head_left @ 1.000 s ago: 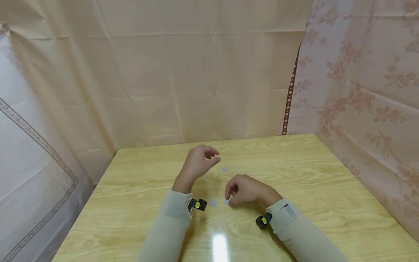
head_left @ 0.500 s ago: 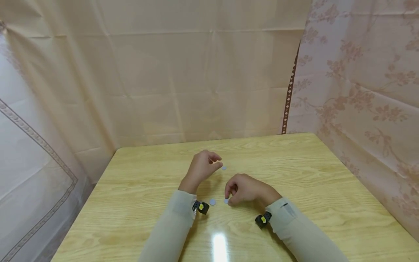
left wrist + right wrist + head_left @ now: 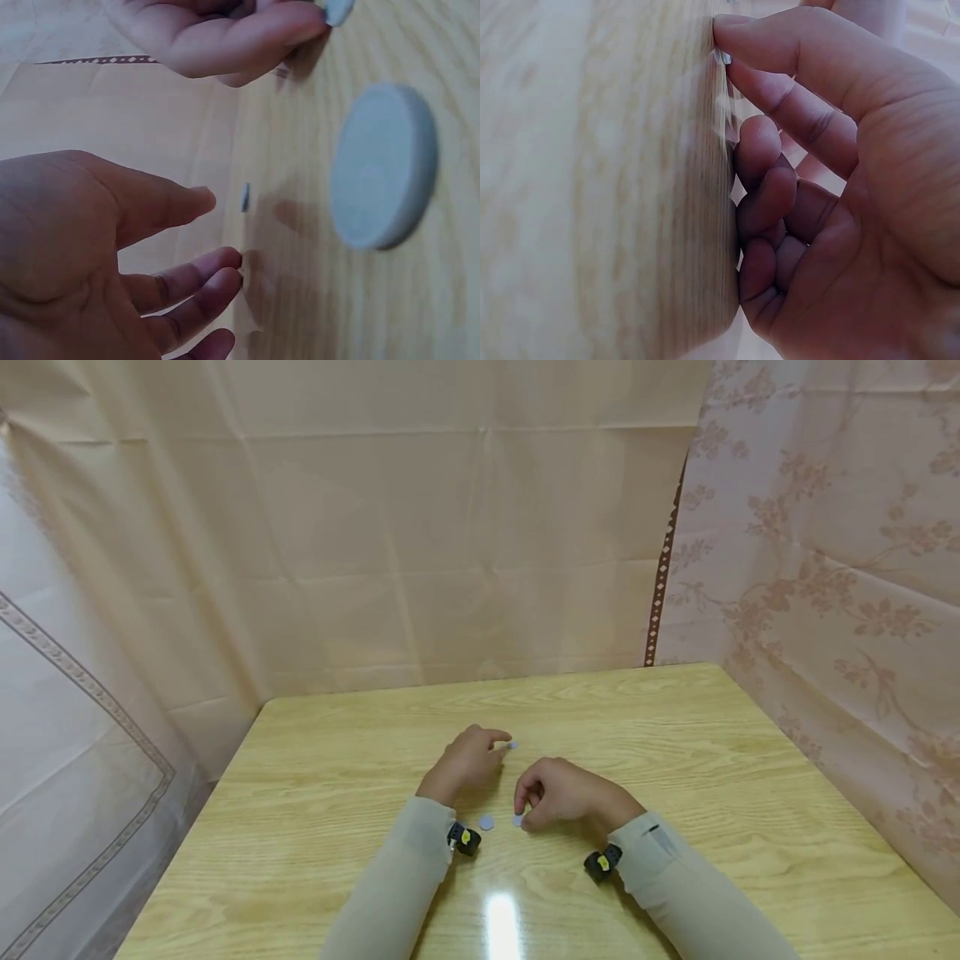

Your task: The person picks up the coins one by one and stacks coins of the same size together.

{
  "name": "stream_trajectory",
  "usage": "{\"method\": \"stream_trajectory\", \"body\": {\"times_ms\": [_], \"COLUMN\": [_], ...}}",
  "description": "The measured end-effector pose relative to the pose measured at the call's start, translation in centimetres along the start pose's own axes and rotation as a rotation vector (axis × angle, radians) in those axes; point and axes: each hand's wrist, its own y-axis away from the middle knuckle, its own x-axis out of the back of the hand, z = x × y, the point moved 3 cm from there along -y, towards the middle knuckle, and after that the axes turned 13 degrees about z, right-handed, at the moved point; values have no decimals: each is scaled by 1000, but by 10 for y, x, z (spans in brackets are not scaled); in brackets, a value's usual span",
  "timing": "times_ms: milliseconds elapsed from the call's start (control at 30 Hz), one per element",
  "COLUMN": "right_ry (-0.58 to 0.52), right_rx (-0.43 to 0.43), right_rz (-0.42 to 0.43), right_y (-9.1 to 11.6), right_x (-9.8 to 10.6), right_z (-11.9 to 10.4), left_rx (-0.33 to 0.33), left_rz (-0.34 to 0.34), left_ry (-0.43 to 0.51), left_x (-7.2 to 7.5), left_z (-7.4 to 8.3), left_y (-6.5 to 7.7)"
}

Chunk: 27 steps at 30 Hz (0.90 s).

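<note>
Three small pale grey-blue discs are on the wooden table. My left hand (image 3: 468, 757) reaches over the table toward the farthest disc (image 3: 513, 745). In the left wrist view its thumb and fingers stand apart, and that disc (image 3: 245, 197) shows beyond the gap between them. With thumb and index fingertips, my right hand (image 3: 567, 791) pinches the edge of a second disc (image 3: 518, 820), low at the tabletop; only a sliver of that disc (image 3: 725, 57) shows in the right wrist view. The third disc (image 3: 487, 822) lies flat just left of it, untouched.
The wood-grain table (image 3: 315, 843) carries a bright light reflection (image 3: 503, 927) near its front. A beige curtain (image 3: 450, 527) hangs along the back edge, with floral cloth (image 3: 847, 585) at the right and pale cloth (image 3: 60, 760) at the left. Small black cameras sit on both wrists.
My left hand has come down and slightly right, its fingers now close to the farthest disc. The right hand stays in place on its disc.
</note>
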Motion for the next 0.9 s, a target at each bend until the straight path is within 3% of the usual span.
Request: {"method": "stream_trajectory", "body": {"times_ms": [133, 300, 733, 900], "right_ry": [7, 6, -2, 5], "right_rx": [2, 0, -4, -7], "right_rz": [2, 2, 3, 5], "right_y": [0, 0, 0, 0], "right_x": [0, 0, -1, -1], "right_z": [1, 2, 3, 3], "left_rx": [-44, -23, 39, 37], "left_rz": [-31, -60, 31, 22], "left_ry": [-105, -152, -37, -61], "left_x": [-3, -3, 1, 0], "left_z": [2, 6, 3, 4], "left_y": [2, 7, 6, 4]}}
